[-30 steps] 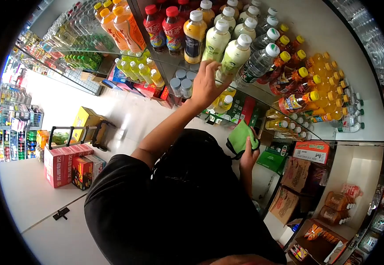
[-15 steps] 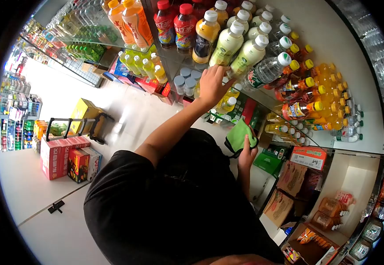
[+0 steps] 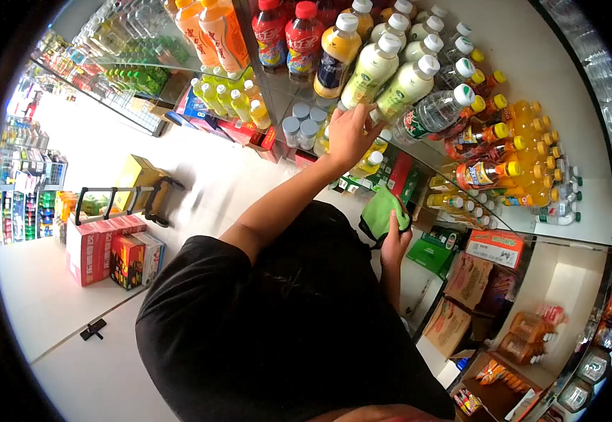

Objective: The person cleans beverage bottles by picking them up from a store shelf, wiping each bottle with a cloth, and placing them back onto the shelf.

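My left hand (image 3: pixel 351 137) reaches up to the front edge of the glass shelf, its fingers curled at the base of a pale-yellow drink bottle (image 3: pixel 407 88) with a white cap. The fingertips are partly hidden against the bottle. A matching drink bottle (image 3: pixel 370 72) stands just left of it, close to the same fingers. A clear water bottle (image 3: pixel 429 116) stands to the right. Lower down, in front of my body, my right hand (image 3: pixel 393 243) is closed on a folded green cloth (image 3: pixel 383 213) with a dark edge, thumb on top.
Red-capped bottles (image 3: pixel 304 39) and orange drinks (image 3: pixel 223 35) stand left on the shelves. Yellow-capped bottles (image 3: pixel 487 172) fill the right. Below are cardboard boxes (image 3: pixel 467 278) and a green box (image 3: pixel 432 254). A trolley (image 3: pixel 155 200) and red carton (image 3: pixel 95 250) stand behind on the left.
The view has shifted slightly, so the shelves sit a little lower and further right. My left hand stays at the bottle bases; my right hand still holds the cloth.
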`<state>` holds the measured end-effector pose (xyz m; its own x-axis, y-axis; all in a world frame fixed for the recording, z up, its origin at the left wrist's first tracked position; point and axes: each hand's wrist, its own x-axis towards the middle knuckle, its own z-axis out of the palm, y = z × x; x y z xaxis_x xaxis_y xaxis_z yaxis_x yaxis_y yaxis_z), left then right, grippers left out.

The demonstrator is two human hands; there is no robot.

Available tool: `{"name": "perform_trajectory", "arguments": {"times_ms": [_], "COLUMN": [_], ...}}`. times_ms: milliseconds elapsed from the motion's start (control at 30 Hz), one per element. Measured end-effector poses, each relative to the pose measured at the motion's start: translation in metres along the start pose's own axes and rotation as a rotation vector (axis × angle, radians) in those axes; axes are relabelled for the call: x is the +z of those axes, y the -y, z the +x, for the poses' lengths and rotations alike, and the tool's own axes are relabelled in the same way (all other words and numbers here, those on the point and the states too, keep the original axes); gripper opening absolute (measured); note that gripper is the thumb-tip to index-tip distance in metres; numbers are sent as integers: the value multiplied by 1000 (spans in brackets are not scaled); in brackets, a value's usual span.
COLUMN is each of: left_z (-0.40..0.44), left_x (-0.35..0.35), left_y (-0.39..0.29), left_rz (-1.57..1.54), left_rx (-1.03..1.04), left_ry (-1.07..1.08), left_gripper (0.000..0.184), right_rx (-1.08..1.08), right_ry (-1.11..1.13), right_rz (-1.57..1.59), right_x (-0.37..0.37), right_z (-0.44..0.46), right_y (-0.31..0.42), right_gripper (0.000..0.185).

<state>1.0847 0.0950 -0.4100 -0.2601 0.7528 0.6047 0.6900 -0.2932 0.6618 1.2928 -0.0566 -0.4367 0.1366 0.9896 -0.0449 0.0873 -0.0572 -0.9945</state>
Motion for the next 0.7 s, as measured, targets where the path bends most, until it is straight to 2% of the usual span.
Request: {"name": "perform_trajectory", "arguments": {"times_ms": [300, 400, 500, 700], "left_z": [-2, 1, 3, 6], "left_x": [2, 2, -2, 3], "left_y": [4, 4, -1, -2], "left_rz": [4, 26, 43, 61], "left_rx": [20, 67, 82, 112], "left_ry": [-5, -1, -20, -8], "left_gripper": [42, 48, 63, 64], "right_rx": [18, 39, 40, 9], "right_ry": [7, -29, -49, -80], "right_rz": [1, 16, -25, -39], "right_x": [4, 5, -2, 0], "right_z": [-3, -2, 1, -5], "right_y": [3, -2, -19, -8], "right_gripper": [35, 36, 35, 33]}}
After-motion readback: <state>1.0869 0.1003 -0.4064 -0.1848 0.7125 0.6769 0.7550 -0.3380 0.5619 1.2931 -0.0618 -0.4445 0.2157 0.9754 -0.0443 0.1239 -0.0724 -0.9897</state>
